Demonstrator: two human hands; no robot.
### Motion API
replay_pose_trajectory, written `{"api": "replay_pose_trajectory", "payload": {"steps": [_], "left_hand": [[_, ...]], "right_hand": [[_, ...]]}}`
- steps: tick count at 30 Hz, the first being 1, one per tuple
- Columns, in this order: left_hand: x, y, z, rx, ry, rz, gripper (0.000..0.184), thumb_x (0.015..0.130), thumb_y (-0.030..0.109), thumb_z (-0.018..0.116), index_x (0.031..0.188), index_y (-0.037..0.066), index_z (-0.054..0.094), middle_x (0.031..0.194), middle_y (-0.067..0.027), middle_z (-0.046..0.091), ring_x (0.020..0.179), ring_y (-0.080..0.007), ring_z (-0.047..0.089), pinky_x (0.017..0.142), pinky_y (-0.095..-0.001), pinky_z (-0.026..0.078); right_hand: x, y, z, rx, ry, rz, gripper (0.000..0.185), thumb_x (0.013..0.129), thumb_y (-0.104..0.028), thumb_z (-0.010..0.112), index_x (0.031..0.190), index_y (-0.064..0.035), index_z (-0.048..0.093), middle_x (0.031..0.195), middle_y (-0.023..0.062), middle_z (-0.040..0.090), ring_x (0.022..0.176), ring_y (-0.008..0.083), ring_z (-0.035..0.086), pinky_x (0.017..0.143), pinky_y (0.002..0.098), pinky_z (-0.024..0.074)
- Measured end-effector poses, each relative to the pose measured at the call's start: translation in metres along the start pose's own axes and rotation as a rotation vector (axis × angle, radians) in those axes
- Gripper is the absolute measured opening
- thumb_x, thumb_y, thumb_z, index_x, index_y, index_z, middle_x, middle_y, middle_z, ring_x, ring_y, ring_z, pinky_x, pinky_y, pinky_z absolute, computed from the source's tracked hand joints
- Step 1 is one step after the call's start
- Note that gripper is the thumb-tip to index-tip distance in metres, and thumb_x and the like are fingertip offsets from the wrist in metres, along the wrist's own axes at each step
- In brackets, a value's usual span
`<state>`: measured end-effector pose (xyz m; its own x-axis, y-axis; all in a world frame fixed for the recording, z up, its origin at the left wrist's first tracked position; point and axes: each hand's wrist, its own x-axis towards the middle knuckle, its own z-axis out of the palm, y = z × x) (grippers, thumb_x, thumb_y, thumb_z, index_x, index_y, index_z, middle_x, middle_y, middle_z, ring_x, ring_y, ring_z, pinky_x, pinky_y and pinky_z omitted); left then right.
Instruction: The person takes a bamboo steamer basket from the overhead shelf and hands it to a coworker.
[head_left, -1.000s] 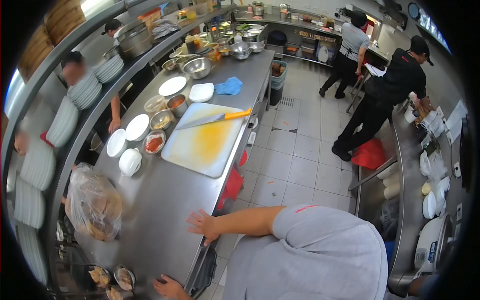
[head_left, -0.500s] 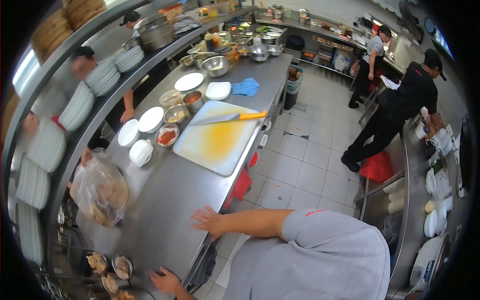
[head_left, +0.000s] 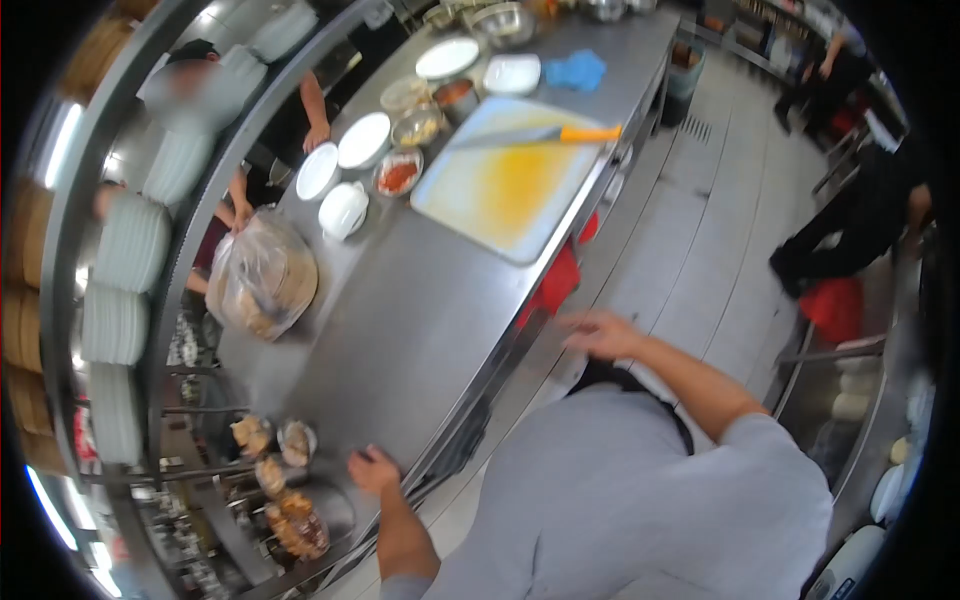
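My L hand (head_left: 374, 468) is on the steel table (head_left: 400, 345) at the near end, fingers spread, nothing gripped; R hand (head_left: 600, 335) is loose & empty too, out past the table's right edge. White appliance (head_left: 850, 565), near R corner: markings too blurry to read. Cutting board (head_left: 485, 205) is farther up the table w/ a knife (head_left: 590, 133) across it, handle to the right; blue cloth (head_left: 575, 70) beyond. Co-worker's hand (head_left: 241, 217) on the L touches a clear plastic bag (head_left: 262, 280). Red-filled bowl (head_left: 384, 188) is L of the board, next to a bowl of pale bits (head_left: 412, 143). Small food bowl (head_left: 311, 440) & steel dish (head_left: 337, 508) w/ browned pcs are L of my L hand.
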<state>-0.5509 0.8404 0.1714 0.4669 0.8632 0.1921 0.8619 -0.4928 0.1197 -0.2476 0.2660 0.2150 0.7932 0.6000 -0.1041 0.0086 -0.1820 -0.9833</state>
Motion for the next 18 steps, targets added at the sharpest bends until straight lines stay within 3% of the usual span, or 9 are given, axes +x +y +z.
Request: {"api": "replay_pose_trajectory", "payload": {"steps": [1, 2, 4, 7, 9, 10, 12, 15, 18], "left_hand": [[0.004, 0.001, -0.001, 0.017, -0.056, -0.01, 0.063, 0.11, 0.046, 0.06, 0.153, 0.0, 0.057, 0.156, -0.0248, 0.058, 0.146, -0.0439, 0.052, 0.125, -0.0541, 0.039], [0.01, 0.001, -0.001, 0.078, -0.129, -0.006, 0.063, 0.11, 0.046, 0.059, 0.152, -0.001, 0.057, 0.156, -0.0261, 0.057, 0.146, -0.0446, 0.052, 0.124, -0.0541, 0.04], [0.039, -0.019, 0.022, 0.253, -0.282, 0.063, 0.062, 0.11, 0.044, 0.059, 0.151, -0.003, 0.058, 0.155, -0.0285, 0.058, 0.144, -0.046, 0.055, 0.123, -0.054, 0.043], [0.07, 0.004, -0.01, 0.324, -0.553, 0.043, 0.068, 0.103, 0.048, 0.065, 0.143, -0.006, 0.063, 0.146, -0.0318, 0.066, 0.138, -0.0493, 0.061, 0.12, -0.0542, 0.047], [0.079, 0.043, -0.034, 0.344, -0.609, 0.12, 0.077, 0.095, 0.053, 0.073, 0.14, -0.008, 0.066, 0.14, -0.0343, 0.069, 0.135, -0.0517, 0.064, 0.118, -0.0534, 0.049], [0.087, 0.067, -0.038, 0.306, -0.655, 0.172, 0.081, 0.092, 0.055, 0.075, 0.141, -0.008, 0.065, 0.14, -0.0343, 0.069, 0.135, -0.0513, 0.064, 0.118, -0.0528, 0.049], [0.096, 0.121, -0.035, 0.224, -0.663, 0.292, 0.085, 0.091, 0.055, 0.078, 0.145, -0.009, 0.064, 0.142, -0.0341, 0.068, 0.138, -0.05, 0.062, 0.119, -0.0519, 0.048], [0.07, 0.238, -0.034, 0.153, -0.481, 0.643, 0.08, 0.095, 0.049, 0.08, 0.149, -0.007, 0.063, 0.154, -0.0349, 0.058, 0.15, -0.0479, 0.049, 0.126, -0.0513, 0.04], [0.003, 0.36, -0.046, 0.044, -0.476, 0.804, 0.075, 0.099, 0.044, 0.079, 0.151, -0.006, 0.06, 0.165, -0.0364, 0.045, 0.155, -0.0501, 0.04, 0.129, -0.0545, 0.033]], "right_hand": [[-0.026, 0.036, -0.027, 0.159, 0.125, 0.194, 0.049, 0.101, -0.02, 0.08, 0.148, -0.01, 0.07, 0.134, 0.0064, 0.077, 0.113, 0.0167, 0.072, 0.094, 0.0328, 0.0592], [-0.06, 0.101, -0.057, 0.183, 0.203, 0.202, 0.048, 0.104, -0.031, 0.075, 0.148, -0.0141, 0.07, 0.141, 0.0042, 0.073, 0.121, 0.0175, 0.067, 0.102, 0.037, 0.0551], [-0.149, 0.139, -0.08, 0.48, 0.489, 0.464, 0.063, 0.106, -0.06, 0.053, 0.152, -0.0207, 0.068, 0.157, 0.0017, 0.063, 0.14, 0.0258, 0.052, 0.117, 0.0511, 0.0408], [-0.253, 0.189, -0.032, 0.928, 0.708, 0.809, 0.068, 0.109, -0.068, 0.047, 0.155, -0.0205, 0.064, 0.161, 0.0029, 0.06, 0.139, 0.0324, 0.053, 0.118, 0.0487, 0.0413], [-0.323, 0.264, 0.041, 1.256, 0.569, 0.819, 0.081, 0.108, -0.075, 0.046, 0.161, -0.0146, 0.058, 0.167, 0.0058, 0.056, 0.145, 0.0319, 0.053, 0.122, 0.0503, 0.041], [-0.325, 0.234, 0.07, 1.66, 0.336, 0.579, 0.087, 0.108, -0.076, 0.046, 0.164, -0.009, 0.054, 0.168, 0.01, 0.055, 0.149, 0.0309, 0.055, 0.127, 0.0504, 0.0404], [-0.309, 0.166, 0.091, 1.892, 0.436, 0.799, 0.09, 0.108, -0.076, 0.045, 0.165, -0.0069, 0.052, 0.164, 0.0141, 0.059, 0.148, 0.0297, 0.058, 0.128, 0.0468, 0.0419], [-0.293, 0.147, 0.098, 1.98, 0.424, 0.747, 0.09, 0.108, -0.077, 0.045, 0.165, -0.0068, 0.053, 0.164, 0.0143, 0.059, 0.148, 0.0299, 0.058, 0.127, 0.0465, 0.0423], [-0.282, 0.145, 0.089, 2.007, 0.462, 0.722, 0.09, 0.108, -0.077, 0.045, 0.165, -0.0068, 0.053, 0.163, 0.0144, 0.06, 0.147, 0.03, 0.059, 0.127, 0.0461, 0.0426]]}}
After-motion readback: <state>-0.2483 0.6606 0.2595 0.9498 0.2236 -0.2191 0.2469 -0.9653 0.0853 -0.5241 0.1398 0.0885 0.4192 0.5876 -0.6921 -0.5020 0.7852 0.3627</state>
